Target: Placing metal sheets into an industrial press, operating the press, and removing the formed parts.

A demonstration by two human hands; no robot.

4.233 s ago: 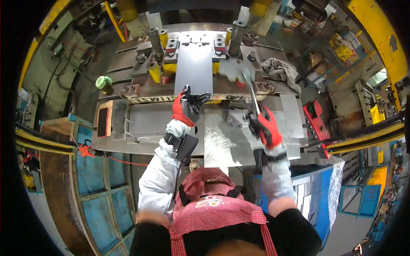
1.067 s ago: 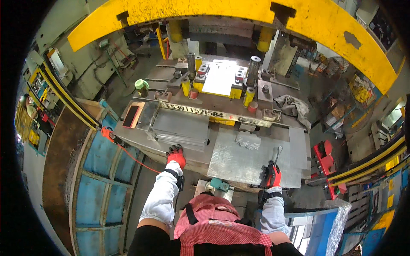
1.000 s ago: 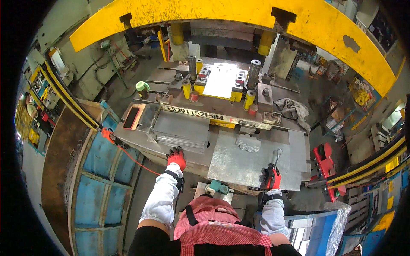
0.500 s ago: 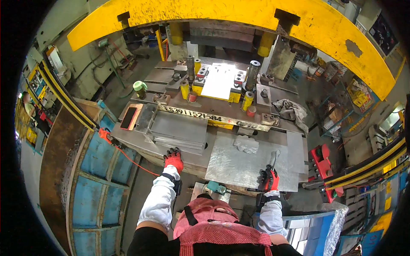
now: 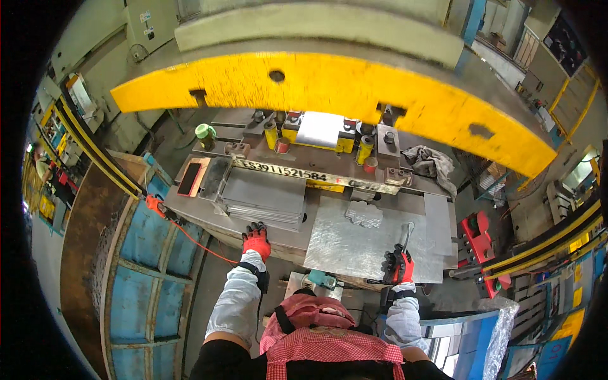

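My left hand [image 5: 256, 242], in a red and black glove, rests at the front edge of the press table with its fingers stretched out. Just beyond it lies a stack of thin grey metal sheets [image 5: 263, 193]. My right hand [image 5: 399, 266], gloved alike, is closed around a metal hand tool [image 5: 408, 233] with a hooked tip; its exact kind is unclear. That hand is over a large shiny metal plate [image 5: 332, 244], which bears a small pile of cut metal pieces [image 5: 364, 214]. Farther back, a bright flat sheet [image 5: 318, 128] lies on the die, partly behind the yellow press beam [image 5: 329, 85].
A phone [image 5: 189, 178] lies at the table's left, near a green-lidded bottle [image 5: 205, 135]. Grey cloth [image 5: 429, 166] lies at the right, above a red stand [image 5: 478, 237]. A blue-walled bin [image 5: 136, 285] stands to my left. Yellow guide posts [image 5: 364, 151] rise beside the die.
The yellow press beam has come down over the die, hiding the tall posts and part of the bright sheet. Both my hands have stayed nearly still.
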